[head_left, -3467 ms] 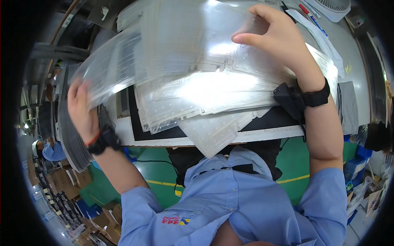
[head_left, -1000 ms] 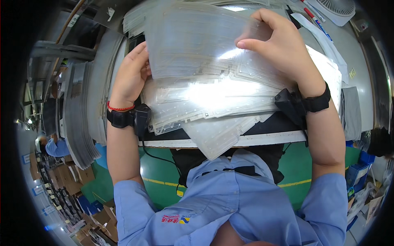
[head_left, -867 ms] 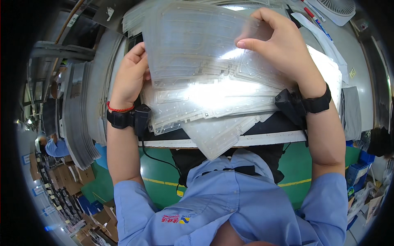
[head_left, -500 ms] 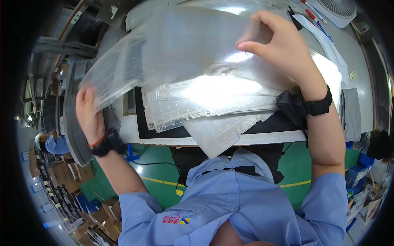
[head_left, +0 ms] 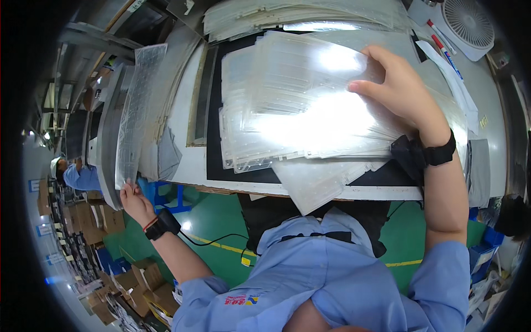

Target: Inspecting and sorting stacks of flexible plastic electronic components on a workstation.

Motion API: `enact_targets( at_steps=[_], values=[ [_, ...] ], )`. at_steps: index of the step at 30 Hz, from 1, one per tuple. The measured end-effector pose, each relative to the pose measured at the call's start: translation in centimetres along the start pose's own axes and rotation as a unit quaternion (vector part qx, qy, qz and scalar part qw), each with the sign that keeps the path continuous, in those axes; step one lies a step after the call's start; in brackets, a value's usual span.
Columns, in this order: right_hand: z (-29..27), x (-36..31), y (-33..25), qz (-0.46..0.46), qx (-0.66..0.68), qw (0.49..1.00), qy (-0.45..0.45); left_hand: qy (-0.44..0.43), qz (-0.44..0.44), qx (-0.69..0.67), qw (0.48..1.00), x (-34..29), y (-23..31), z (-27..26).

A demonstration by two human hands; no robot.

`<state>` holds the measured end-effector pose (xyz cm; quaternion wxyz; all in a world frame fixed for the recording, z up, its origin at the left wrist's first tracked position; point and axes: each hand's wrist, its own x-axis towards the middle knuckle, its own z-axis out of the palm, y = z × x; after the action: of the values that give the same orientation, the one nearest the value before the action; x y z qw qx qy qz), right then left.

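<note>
A clear, thin plastic sheet (head_left: 145, 83) stretches away from my left hand (head_left: 137, 205), whose fingers are closed on its near end at the left of the bench. That sheet lies along or just above a pile of similar sheets; contact is hard to judge. My right hand (head_left: 409, 94) rests at the right side of a loose, fanned stack of transparent sheets (head_left: 276, 83), thumb and fingers spread in a wide curve. Strong glare hides part of the stack's middle. One sheet (head_left: 310, 185) pokes out at an angle over the bench's front edge.
Under the stack is a black mat (head_left: 215, 160). More sheets (head_left: 249, 19) are piled at the back. A white fan (head_left: 469, 25) and markers (head_left: 442, 50) stand at the back right. Grey cloth (head_left: 167, 155) lies left. Far left, another person's blue sleeve (head_left: 80, 177) shows.
My left hand has carried the clear sheet leftward, off the stack to the side pile. The right hand keeps its place over the stack. The whole view has shifted slightly.
</note>
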<state>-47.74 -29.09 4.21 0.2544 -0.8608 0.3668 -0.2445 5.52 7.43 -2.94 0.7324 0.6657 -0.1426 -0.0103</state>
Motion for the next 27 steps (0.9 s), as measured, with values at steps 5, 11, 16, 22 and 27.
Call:
enact_targets(
  at_steps=[5,11,16,22,27],
  values=[
    [-0.1,0.0,-0.1,0.005,0.005,1.000,-0.001,-0.095,-0.028,0.039,0.994,1.8,0.8,2.7],
    [-0.2,0.0,0.4,-0.006,0.023,1.000,0.014,-0.093,-0.001,0.106,0.990,2.8,1.4,7.2],
    [-0.6,0.0,-0.8,-0.011,0.058,0.998,0.015,-0.013,0.229,0.239,0.944,-1.0,5.4,13.8],
    [-0.9,-0.1,-0.5,0.015,0.079,0.997,-0.001,-0.549,-0.087,-0.048,0.830,-9.5,9.2,28.2],
    [-0.9,0.1,-0.4,-0.007,0.092,0.995,0.021,-0.664,-0.155,-0.047,0.730,-13.1,8.2,34.5]
  ],
)
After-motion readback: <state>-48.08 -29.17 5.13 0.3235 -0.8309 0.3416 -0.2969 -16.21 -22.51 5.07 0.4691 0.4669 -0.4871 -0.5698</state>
